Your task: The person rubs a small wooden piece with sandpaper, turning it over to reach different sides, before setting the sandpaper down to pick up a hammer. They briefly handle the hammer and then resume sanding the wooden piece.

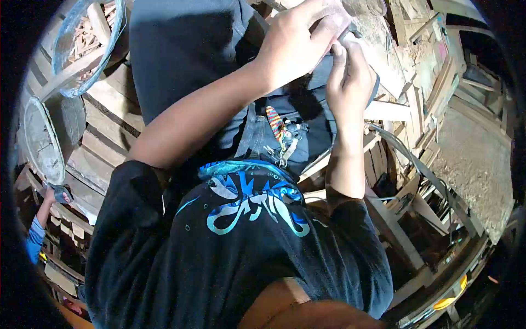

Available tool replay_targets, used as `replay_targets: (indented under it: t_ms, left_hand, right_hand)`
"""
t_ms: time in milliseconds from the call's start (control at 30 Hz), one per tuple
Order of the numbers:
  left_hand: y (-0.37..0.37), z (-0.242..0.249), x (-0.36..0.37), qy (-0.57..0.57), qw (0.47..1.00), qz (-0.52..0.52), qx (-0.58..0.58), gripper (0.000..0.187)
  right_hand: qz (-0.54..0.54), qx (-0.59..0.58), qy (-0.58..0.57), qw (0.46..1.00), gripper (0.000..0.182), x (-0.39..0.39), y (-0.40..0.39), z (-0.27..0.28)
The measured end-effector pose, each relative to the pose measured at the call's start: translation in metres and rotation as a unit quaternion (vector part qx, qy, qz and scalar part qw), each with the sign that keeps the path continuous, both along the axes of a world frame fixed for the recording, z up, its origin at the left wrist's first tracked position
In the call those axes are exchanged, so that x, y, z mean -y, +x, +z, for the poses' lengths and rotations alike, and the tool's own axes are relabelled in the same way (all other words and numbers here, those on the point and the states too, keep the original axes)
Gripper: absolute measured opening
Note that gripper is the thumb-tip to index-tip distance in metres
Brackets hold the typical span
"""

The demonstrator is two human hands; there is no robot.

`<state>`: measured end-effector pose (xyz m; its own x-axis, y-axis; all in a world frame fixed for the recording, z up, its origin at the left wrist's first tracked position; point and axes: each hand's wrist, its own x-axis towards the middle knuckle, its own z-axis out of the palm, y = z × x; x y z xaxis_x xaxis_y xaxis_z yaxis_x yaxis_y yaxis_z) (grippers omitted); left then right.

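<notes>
My left hand point(307, 38) is raised at the top of the view, above dark trousers point(186, 60). Its fingers are bent and look whitish, as if dusty. Close against it, my right hand point(352, 77) has thumb and fingers pinched together. Between the fingertips of both hands shows a small dark piece point(350, 32), mostly covered, so its kind cannot be made out. A striped strap point(275, 123) with a bunch of keys point(296, 130) hangs at my waist, below the hands.
A blue-rimmed basket point(61, 44) of wood pieces and a round grey container point(46, 140) stand left on wooden slats point(107, 148). Another person's hand point(59, 194) reaches in at lower left. Wooden boards point(389, 112), offcuts and a cable point(408, 153) lie right.
</notes>
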<state>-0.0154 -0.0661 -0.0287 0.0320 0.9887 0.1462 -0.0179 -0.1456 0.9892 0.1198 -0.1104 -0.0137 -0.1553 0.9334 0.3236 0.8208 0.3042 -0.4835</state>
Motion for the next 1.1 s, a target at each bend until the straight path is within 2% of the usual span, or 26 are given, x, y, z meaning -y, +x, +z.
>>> replay_targets:
  t_ms: [33,100,133,167,200,267,300,333,367,433,500,567,633,700,733,767,833,867,900,933,967,1000,1067,1100]
  left_hand:
    - [0.0,-0.004,-0.003,0.066,0.997,0.019,-0.032,0.021]
    - [-0.005,-0.006,-0.015,-0.015,1.0,-0.009,-0.01,0.02]
    - [-0.002,-0.001,-0.012,-0.049,0.997,-0.011,-0.051,0.019]
    - [0.005,-0.001,-0.003,-0.029,1.0,-0.003,0.008,0.021]
    - [0.007,-0.005,-0.004,0.023,0.999,0.024,-0.001,0.021]
    - [0.005,-0.009,-0.012,-0.001,1.0,0.012,-0.016,0.019]
    - [-0.001,-0.002,-0.017,-0.078,0.996,-0.027,-0.023,0.018]
    - [0.0,-0.002,-0.015,-0.093,0.995,-0.03,-0.019,0.018]
    - [0.008,-0.006,-0.008,-0.01,1.0,-0.011,0.013,0.018]
    - [0.01,-0.01,-0.01,0.056,0.998,0.012,0.03,0.019]
    - [-0.001,-0.004,-0.02,-0.108,0.993,-0.043,-0.002,0.017]
    - [0.016,-0.026,-0.014,0.043,0.995,0.003,0.093,0.017]
    - [0.014,-0.014,-0.009,0.044,0.996,0.009,0.083,0.017]
    - [0.001,-0.004,-0.022,-0.068,0.996,-0.044,0.046,0.018]
    - [-0.007,0.004,-0.02,-0.046,0.997,-0.06,0.009,0.019]
    - [0.017,-0.022,-0.016,0.022,0.982,-0.04,0.185,0.019]
    - [0.009,-0.008,-0.013,0.013,0.996,-0.02,0.08,0.019]
    - [0.005,-0.009,-0.02,-0.006,0.997,-0.033,0.076,0.02]
    - [0.001,-0.01,-0.025,-0.028,0.996,-0.046,0.071,0.02]
    - [-0.002,-0.002,-0.02,0.038,0.999,-0.016,-0.026,0.021]
    - [0.004,-0.001,-0.012,-0.046,0.996,-0.05,0.061,0.019]
    - [0.013,-0.006,-0.012,0.003,0.993,-0.024,0.112,0.018]
    - [0.008,-0.018,-0.021,0.005,0.995,-0.042,0.088,0.017]
    - [-0.011,-0.003,-0.026,-0.046,0.995,-0.085,0.01,0.017]
  right_hand:
    - [0.012,-0.009,0.0,1.0,0.012,0.001,-0.001,-0.002]
    - [0.031,-0.027,-0.005,0.999,0.011,0.009,-0.005,-0.011]
    - [0.013,0.011,0.015,1.0,0.013,0.006,0.002,-0.014]
    - [0.007,0.01,0.007,1.0,0.015,0.0,0.006,-0.009]
    - [0.01,0.013,0.001,1.0,0.016,0.001,0.008,-0.012]
    - [0.025,0.003,-0.002,1.0,0.017,0.005,0.005,-0.014]
    - [0.037,-0.013,0.0,0.999,0.018,0.007,0.0,-0.014]
    - [0.002,0.013,-0.016,1.0,0.017,0.005,0.004,-0.015]
    - [0.0,0.004,-0.001,1.0,0.016,-0.001,0.009,-0.016]
    - [0.001,0.007,-0.029,1.0,0.015,0.0,0.005,-0.009]
    - [0.027,-0.033,-0.032,0.999,0.014,0.004,0.0,-0.015]
    - [0.014,-0.003,0.001,1.0,0.016,-0.007,0.013,-0.022]
    - [0.009,-0.011,-0.026,1.0,0.017,-0.008,0.011,-0.017]
    - [0.053,-0.035,-0.024,0.998,0.017,-0.002,0.001,-0.015]
    - [0.042,-0.012,-0.012,0.999,0.015,-0.006,0.004,-0.013]
    - [0.027,-0.017,0.006,0.999,0.012,-0.01,0.011,-0.018]
    - [0.013,-0.03,-0.046,0.998,0.013,-0.006,0.005,-0.008]
    - [0.042,-0.023,-0.008,0.999,0.013,-0.003,0.002,-0.014]
    - [0.036,-0.038,-0.052,0.997,0.011,-0.001,0.0,-0.011]
    - [0.028,-0.031,-0.025,0.999,0.01,-0.006,0.007,-0.015]
    - [0.022,-0.023,0.004,0.999,0.009,-0.013,0.014,-0.02]
    - [-0.022,-0.047,-0.065,0.997,0.01,-0.014,0.011,-0.012]
    - [0.022,-0.038,-0.044,0.998,0.01,-0.006,0.001,-0.011]
    - [0.043,-0.036,-0.039,0.998,0.011,0.0,-0.003,-0.012]
